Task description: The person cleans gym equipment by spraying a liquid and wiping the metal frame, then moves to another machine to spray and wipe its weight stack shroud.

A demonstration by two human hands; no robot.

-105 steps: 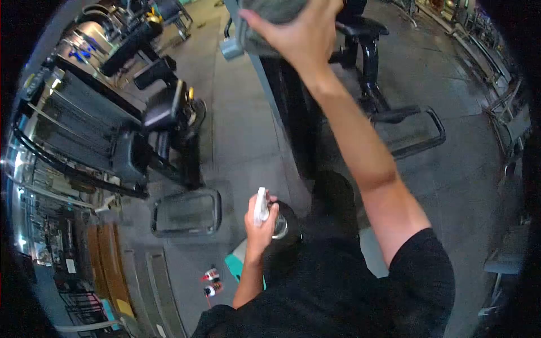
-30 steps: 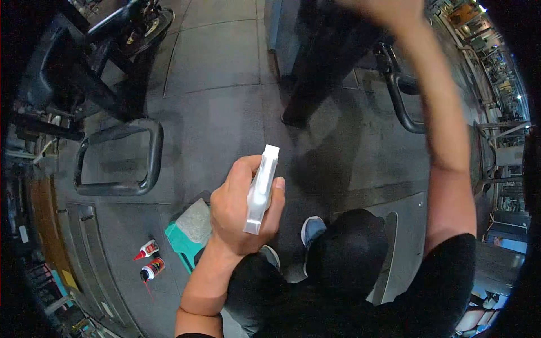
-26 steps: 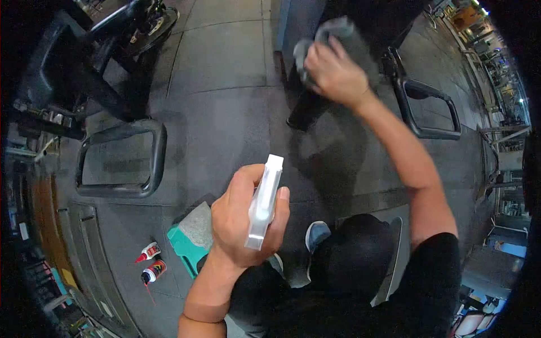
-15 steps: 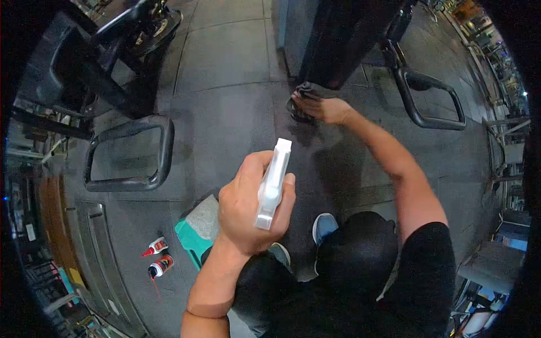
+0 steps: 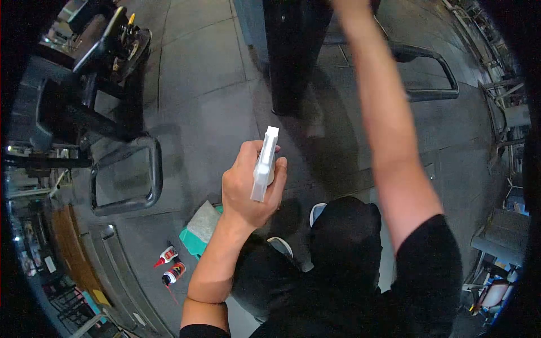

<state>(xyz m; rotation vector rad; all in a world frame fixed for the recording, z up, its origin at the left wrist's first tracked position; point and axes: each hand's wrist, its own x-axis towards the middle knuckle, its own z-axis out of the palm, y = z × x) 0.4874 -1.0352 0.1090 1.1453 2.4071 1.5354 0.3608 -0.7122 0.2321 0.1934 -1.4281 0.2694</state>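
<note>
In the middle of the head view, my left hand point(image 5: 242, 183) is closed around a spray bottle with a white trigger head point(image 5: 265, 160), seen from above. My fingers and palm hide most of the bottle's body. My right arm stretches up to the top edge, where only the back part of my right hand point(image 5: 350, 7) shows beside a dark upright machine column point(image 5: 296, 50). Its fingers are cut off by the frame, so what they hold is out of sight.
Black looped handles stand left point(image 5: 155, 174) and right point(image 5: 448, 73). On the floor by my left knee lie a grey cloth point(image 5: 202, 222) over a green case point(image 5: 193, 242), a small white bottle with a red tip point(image 5: 167, 255) and a spray can point(image 5: 176, 271). Gym equipment point(image 5: 84, 101) fills the left.
My right hand, which held a dark cloth at the column's base, has moved up to the top edge. The view has shifted; my left hand keeps the spray bottle.
</note>
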